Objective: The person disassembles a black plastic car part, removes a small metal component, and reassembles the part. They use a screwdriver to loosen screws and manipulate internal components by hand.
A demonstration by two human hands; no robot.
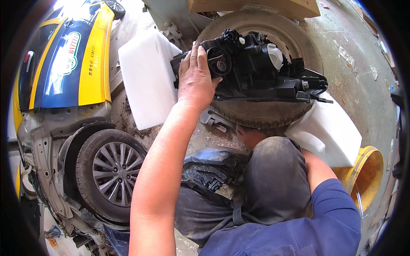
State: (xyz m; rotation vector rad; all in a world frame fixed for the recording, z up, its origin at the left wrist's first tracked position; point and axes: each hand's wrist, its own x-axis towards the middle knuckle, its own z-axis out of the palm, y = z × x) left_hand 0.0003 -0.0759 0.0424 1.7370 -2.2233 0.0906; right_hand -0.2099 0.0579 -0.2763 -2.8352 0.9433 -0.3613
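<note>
A black car headlight (pixel 252 68) lies with its back side up across a large tyre (pixel 273 117). My left hand (pixel 196 77) rests on its left end, fingers stretched flat over the housing beside a round opening, thumb apart. Low beside my knee is my right hand (pixel 248 135), close to a grey-and-white object (pixel 218 120) on the floor whose kind I cannot make out. The knee and shadow hide much of that hand, so its fingers do not show clearly. Another headlight (pixel 209 160), with a clear lens, lies on the floor near my legs.
White foam blocks stand left (pixel 147 81) and right (pixel 326 132) of the tyre. A yellow bucket (pixel 363 175) lies tipped at the right. On the left is a partly stripped blue-and-yellow car (pixel 92 55) with its wheel (pixel 114 170). A cardboard box (pixel 256 7) sits beyond the tyre.
</note>
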